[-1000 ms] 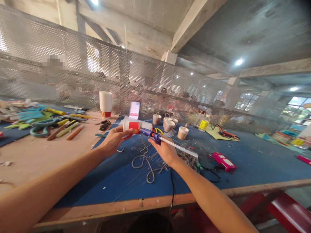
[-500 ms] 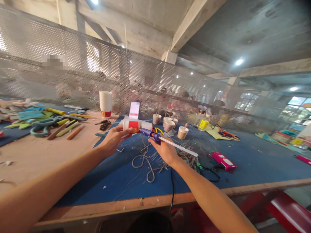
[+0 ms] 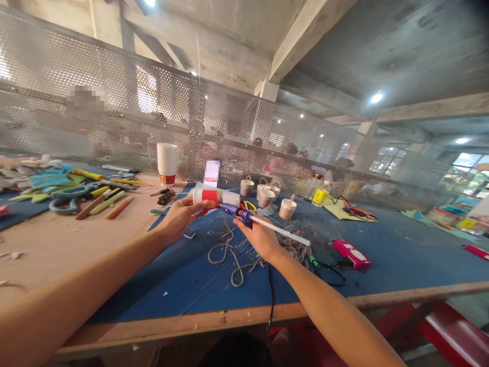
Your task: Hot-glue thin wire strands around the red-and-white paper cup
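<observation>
My left hand point(image 3: 182, 216) is closed around a paper cup point(image 3: 210, 197) with a red band, which lies sideways in the air above the blue mat. Wrapped by my right hand point(image 3: 260, 235) is a blue glue gun point(image 3: 237, 211); a long white glue stick point(image 3: 282, 231) juts from its back end. The gun's nozzle points left at the base of the cup, close to it; whether they touch I cannot tell. Below my hands lie a loop of grey cord point(image 3: 229, 255) and a tangled heap of cord point(image 3: 296, 245).
Several small cord-wrapped buckets point(image 3: 266, 197) stand behind my hands. At the back left is a stack of paper cups point(image 3: 167, 162). Scissors point(image 3: 64, 200) and sticks lie left. A pink device point(image 3: 352, 254) and a glue bottle point(image 3: 319, 195) sit right. A perforated metal screen point(image 3: 191, 117) borders the back.
Almost nothing differs. Both hands keep the cup and the glue gun in nearly the same place, and the view has shifted very slightly.
</observation>
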Demonstrator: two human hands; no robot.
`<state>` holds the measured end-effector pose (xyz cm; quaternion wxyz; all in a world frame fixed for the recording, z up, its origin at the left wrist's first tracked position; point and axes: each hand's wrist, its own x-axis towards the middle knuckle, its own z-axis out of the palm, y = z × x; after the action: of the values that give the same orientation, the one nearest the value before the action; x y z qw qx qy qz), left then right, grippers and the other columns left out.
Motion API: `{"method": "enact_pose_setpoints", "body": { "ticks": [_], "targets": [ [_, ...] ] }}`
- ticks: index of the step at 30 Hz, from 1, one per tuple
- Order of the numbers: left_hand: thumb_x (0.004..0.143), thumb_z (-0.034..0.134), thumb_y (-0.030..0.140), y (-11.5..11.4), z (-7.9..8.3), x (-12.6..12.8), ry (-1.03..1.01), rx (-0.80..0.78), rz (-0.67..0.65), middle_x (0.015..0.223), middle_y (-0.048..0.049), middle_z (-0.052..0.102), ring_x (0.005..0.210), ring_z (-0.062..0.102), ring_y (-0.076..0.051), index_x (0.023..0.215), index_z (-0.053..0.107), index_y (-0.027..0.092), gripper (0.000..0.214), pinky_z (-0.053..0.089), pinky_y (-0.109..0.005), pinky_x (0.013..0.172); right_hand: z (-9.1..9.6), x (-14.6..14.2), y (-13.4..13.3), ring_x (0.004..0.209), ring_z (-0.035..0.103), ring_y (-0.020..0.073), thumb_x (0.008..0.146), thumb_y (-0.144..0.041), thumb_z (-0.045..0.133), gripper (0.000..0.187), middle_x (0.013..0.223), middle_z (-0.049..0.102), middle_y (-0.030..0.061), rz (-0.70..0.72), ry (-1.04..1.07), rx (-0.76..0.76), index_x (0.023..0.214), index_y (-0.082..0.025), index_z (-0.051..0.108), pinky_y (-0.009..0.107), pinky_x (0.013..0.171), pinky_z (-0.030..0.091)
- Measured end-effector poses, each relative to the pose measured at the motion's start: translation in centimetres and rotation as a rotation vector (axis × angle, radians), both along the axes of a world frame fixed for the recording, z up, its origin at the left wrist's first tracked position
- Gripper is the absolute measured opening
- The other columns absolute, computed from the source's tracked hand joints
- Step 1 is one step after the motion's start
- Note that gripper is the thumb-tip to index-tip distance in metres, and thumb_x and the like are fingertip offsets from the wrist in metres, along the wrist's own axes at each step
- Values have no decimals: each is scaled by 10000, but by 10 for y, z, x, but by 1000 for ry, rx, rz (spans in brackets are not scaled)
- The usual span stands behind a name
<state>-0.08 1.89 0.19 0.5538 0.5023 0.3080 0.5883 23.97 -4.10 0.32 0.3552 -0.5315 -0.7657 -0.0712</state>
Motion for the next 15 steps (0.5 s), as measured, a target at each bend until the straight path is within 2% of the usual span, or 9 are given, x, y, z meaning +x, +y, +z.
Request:
{"method": "enact_pose_setpoints", "body": {
  "ticks": [10,15],
  "targets": [
    [644,940,379,3,-1,-1,5,12,1,1010,-87,834,1009,746,-272,923,829,202,349,558,-391,977,-1,1,0,885,765,268,970,-449,663,277,959,810,65,10,16,11,1137,-240,735,300,768,545],
    [649,934,374,5,-2,-1,12,9,8,1019,-91,833,1007,749,-275,926,828,206,341,559,-395,970,-2,1,1,896,771,288,973,-457,665,313,972,811,87,-9,-10,-6,1144,-204,729,314,773,545]
  ]
}}
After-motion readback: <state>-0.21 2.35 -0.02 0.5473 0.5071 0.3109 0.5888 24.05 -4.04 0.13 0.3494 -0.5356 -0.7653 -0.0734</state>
